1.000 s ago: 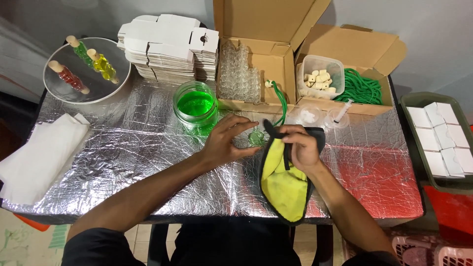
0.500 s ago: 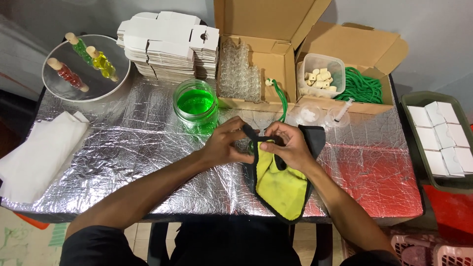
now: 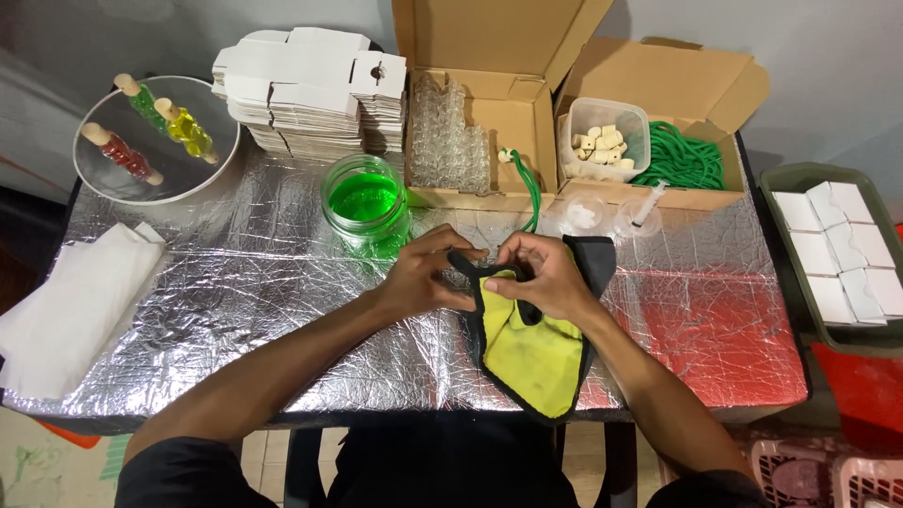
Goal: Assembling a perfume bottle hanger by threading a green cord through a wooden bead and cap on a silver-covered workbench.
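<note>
A yellow cloth with a black border lies on the foil-covered table in front of me, its lower end hanging over the near edge. My left hand and my right hand meet over the cloth's upper edge, fingers pinched on its black rim; anything small between the fingertips is hidden. A jar of green liquid stands just beyond my left hand. A green cord trails from the open cardboard box down toward my hands.
Stacked flat white cartons sit at the back. A round tray at the left holds three coloured bottles. White paper lies at the left edge. A second box holds a tub of small pieces and green cord. A dark tray of white boxes is on the right.
The cloth has been pulled open and flatter, its black corner flipped out to the right. My hands have come closer together over its top edge.
</note>
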